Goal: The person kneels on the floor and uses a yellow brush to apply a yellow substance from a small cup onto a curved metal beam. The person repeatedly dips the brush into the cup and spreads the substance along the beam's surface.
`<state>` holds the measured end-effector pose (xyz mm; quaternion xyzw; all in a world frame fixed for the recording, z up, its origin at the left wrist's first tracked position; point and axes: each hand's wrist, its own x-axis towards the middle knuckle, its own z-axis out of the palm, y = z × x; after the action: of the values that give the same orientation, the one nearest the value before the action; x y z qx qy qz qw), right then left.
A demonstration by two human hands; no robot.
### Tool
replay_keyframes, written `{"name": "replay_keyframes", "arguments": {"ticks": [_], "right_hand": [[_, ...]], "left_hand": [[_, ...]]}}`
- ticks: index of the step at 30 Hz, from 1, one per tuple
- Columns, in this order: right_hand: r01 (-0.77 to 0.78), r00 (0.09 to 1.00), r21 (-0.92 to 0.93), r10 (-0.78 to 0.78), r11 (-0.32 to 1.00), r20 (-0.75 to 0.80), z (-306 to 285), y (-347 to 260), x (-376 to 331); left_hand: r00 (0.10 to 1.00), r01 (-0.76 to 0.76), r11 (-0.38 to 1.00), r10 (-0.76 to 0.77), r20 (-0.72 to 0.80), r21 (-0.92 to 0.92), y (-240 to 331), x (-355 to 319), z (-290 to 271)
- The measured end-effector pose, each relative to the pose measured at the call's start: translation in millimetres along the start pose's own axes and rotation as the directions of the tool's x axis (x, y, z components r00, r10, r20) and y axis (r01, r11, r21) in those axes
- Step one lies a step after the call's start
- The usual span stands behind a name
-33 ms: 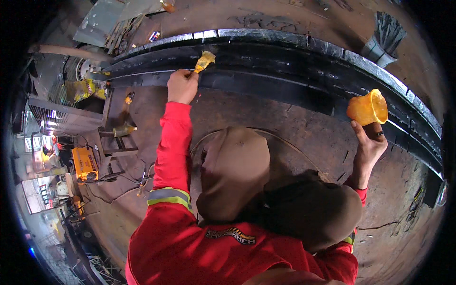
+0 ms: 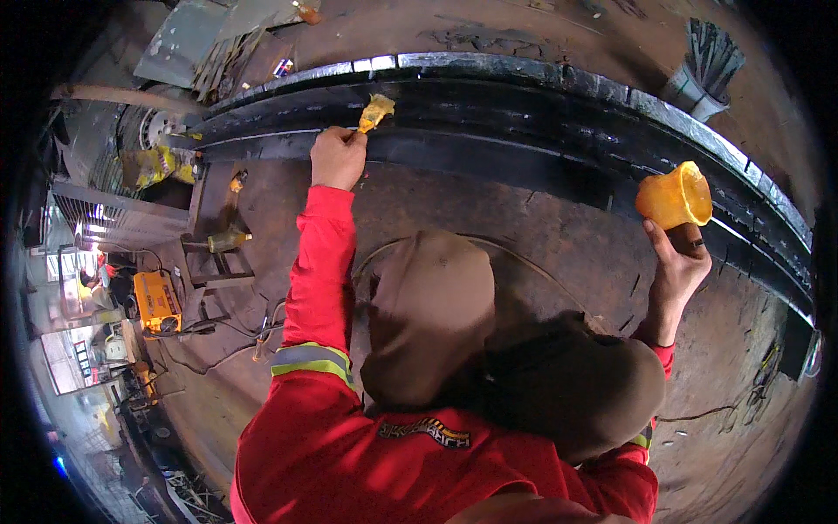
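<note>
On the brown floor (image 2: 436,196), knees (image 2: 432,314) block part of my view; a bucket of rods (image 2: 696,98) stands beyond the black beam (image 2: 497,98). I see the left hand (image 2: 339,159) grasping a yellow-smeared tool (image 2: 376,112) by the beam, contact unclear; the right hand (image 2: 679,272) grips an orange cup (image 2: 670,196).

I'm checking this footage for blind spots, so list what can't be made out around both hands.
All in the head view:
Yellow tool: grip end hidden inside the left hand.
Orange cup, in the right hand: deepest inside hidden by its own wall.
Right sleeve: mostly hidden by the right knee.
</note>
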<state>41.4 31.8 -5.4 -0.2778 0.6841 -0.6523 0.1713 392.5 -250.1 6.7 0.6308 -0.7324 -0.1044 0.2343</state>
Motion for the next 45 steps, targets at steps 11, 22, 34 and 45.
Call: {"name": "replay_keyframes", "arguments": {"ticks": [11,22,34,45], "right_hand": [[0.003,1.0,0.01,-0.003,1.0,-0.003,-22,-7,-7],[0.058,0.998,0.038,-0.057,0.998,-0.032,-35,2,-14],[0.013,0.999,0.054,-0.011,0.998,-0.039,-38,-1,-17],[0.052,0.999,0.106,-0.051,0.993,-0.02,-32,3,-18]], "left_hand": [[0.97,-0.197,0.946,0.227,0.093,-0.256,100,-37,47],[0.854,-0.377,0.828,0.484,0.19,-0.415,152,-58,62],[0.721,-0.667,0.718,0.69,0.071,-0.202,196,-50,45],[0.735,-0.566,0.796,0.605,0.305,-0.214,187,-34,46]]}}
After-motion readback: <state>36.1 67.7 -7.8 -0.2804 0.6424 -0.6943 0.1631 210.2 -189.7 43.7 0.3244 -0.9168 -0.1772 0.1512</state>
